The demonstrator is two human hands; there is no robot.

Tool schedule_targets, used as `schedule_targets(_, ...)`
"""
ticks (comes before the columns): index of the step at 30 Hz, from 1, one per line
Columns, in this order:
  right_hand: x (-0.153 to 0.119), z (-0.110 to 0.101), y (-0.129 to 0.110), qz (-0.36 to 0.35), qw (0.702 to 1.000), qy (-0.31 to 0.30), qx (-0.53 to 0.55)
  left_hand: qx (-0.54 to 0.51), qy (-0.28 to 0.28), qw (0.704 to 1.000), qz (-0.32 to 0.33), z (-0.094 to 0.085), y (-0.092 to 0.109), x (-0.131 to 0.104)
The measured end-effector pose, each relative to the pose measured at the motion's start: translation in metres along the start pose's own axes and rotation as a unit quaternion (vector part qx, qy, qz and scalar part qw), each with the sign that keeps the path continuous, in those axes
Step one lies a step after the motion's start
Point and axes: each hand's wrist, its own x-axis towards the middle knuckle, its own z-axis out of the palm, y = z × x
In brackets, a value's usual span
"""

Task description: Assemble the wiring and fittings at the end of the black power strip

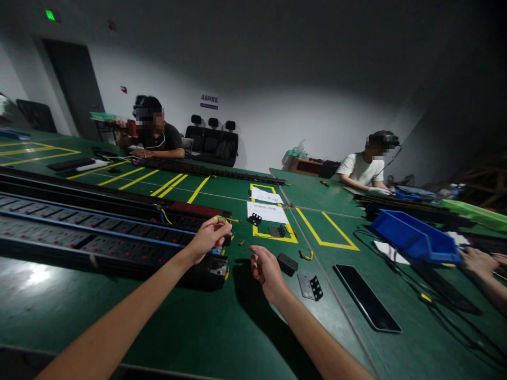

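Note:
Long black socket strips (119, 245) with red dots lie side by side on the green table (190, 322). My left hand (208, 238) is over their right end, fingers pinched by the yellow-green wires; what they hold is too small to name. My right hand (266, 269) is raised to the right of the strip ends, its fingers curled but apart, with nothing visible in them. Right of it are a small black box (287, 264) and a black perforated bracket (310, 287). A short yellow wire (306, 255) lies behind them.
A phone (367, 298) lies at the right, near black cables and a blue bin (414, 235). Papers (267, 212) and brackets are in a yellow-taped area. Two people sit across the table; another person's hands (481, 264) are at the right edge.

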Motion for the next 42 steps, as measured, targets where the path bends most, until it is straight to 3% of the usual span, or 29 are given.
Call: schedule_targets(42, -0.0011, 0.0012, -0.0011, 0.002, 1.000, -0.005, -0.008, -0.018, -0.016, 0.999, -0.029, -0.0016, 0.0023, 0.0001)
